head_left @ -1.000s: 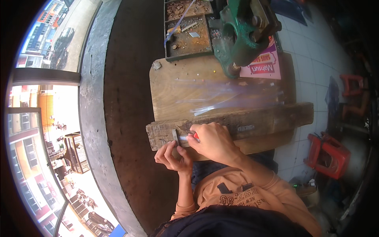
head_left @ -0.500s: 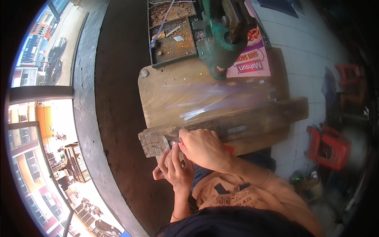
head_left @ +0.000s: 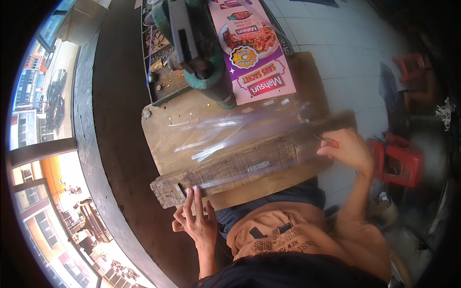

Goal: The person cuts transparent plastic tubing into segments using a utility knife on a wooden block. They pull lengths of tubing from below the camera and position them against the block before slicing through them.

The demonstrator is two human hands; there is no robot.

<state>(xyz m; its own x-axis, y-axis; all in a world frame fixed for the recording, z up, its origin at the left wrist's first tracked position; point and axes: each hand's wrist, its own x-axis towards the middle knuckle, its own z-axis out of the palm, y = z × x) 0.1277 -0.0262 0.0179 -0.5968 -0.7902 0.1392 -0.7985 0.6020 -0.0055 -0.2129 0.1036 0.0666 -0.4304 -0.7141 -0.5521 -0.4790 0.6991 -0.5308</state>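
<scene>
Near its left end, a long worn wooden block (head_left: 281, 152) lies under the fingertips of my left hand (head_left: 199, 221). Those fingers are stretched and apart, touching one end of a thin, clear, purplish strip (head_left: 225, 180). The strip runs along the block toward the right. A small dark flat piece (head_left: 181, 188) sits just left of the fingertips. Over the block's right end, my right hand (head_left: 353, 149) is closed on a red-handled knife (head_left: 332, 142), its thin dark blade pointing left. Motion blurs the right hand somewhat, and most of the handle is hidden.
Several loose clear strips (head_left: 209, 150) lie on the wooden board (head_left: 158, 139) beyond the block. A green metal bench tool (head_left: 204, 79) stands behind, beside a pink printed sheet (head_left: 285, 72) and a compartment tray (head_left: 168, 93). Red stools (head_left: 403, 163) stand at right.
My right hand has moved with the knife from beside my left hand to the block's right end. My left fingers stay near the block's left end. The view has shifted.
</scene>
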